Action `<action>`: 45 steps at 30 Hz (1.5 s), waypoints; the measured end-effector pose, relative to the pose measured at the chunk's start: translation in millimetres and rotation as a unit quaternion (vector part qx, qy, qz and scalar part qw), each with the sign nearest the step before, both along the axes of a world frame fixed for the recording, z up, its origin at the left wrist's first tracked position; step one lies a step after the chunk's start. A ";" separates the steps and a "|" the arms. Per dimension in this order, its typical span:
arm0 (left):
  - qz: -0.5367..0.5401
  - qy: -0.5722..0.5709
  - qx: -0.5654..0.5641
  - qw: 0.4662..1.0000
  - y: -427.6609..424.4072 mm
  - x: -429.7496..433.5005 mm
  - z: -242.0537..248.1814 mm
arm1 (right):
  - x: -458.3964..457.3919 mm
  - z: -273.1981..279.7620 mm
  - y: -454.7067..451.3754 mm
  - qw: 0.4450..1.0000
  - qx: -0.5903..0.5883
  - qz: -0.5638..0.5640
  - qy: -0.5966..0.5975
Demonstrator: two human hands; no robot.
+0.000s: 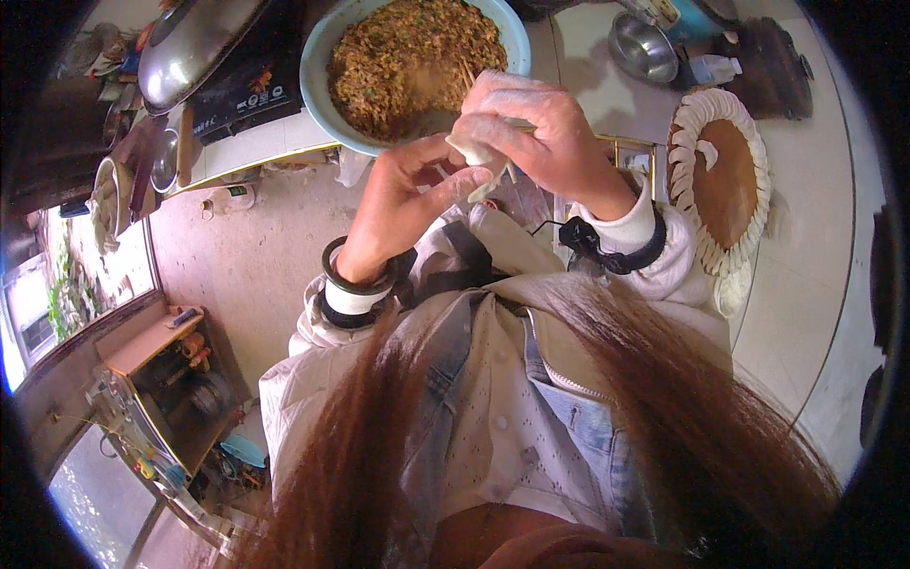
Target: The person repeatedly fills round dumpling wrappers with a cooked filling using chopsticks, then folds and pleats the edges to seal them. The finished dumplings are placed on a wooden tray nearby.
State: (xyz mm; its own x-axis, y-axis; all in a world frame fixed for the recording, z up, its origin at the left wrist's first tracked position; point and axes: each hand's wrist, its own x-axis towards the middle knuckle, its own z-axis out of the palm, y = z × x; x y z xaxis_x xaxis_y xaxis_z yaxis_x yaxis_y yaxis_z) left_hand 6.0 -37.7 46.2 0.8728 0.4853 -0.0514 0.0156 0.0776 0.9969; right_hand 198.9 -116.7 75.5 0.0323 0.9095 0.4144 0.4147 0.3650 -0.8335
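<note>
My left hand (419, 192) is below the near rim of a light-blue basin (323, 117), its thumb and fingers pinching a pale dough wrapper (470, 151). The fingers of my right hand (530, 131) press on the same wrapper from the right and also hold thin wooden chopsticks, whose ends show above and below the hand. Chopped brown filling (412, 64) with green bits lies in the basin. How far the wrapper is folded is hidden by my fingers. On the right, folded dumplings (755, 153) ring the edge of a round brown board (725, 188), with one lying further in.
A steel bowl (643, 48) and a plastic bottle (714, 70) stand at the back right. A domed metal lid (188, 53) leans over a black induction cooker (249, 99) at the back left. The counter's gold-edged front (249, 162) runs below the basin.
</note>
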 end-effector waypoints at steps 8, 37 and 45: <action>0.047 -0.021 -0.030 0.998 -2.1 2.1 2.0 | 0.2 -2.0 -2.6 0.999 0.041 -0.032 -0.014; 0.149 -0.105 0.033 0.983 0.8 8.0 2.9 | -15.1 5.7 -8.0 0.985 0.067 -0.144 -0.061; 0.153 -0.155 0.000 0.976 1.0 9.5 0.3 | -22.3 8.3 -11.2 0.976 0.077 -0.185 -0.089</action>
State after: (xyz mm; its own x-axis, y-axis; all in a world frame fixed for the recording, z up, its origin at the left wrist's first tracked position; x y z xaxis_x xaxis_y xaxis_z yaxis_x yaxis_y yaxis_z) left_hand 15.4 -36.7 46.5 0.6602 0.7260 0.1925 -0.3112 0.0312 0.9498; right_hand 176.7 -127.9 83.8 0.2619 0.7758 0.5741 0.6747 0.2781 -0.6837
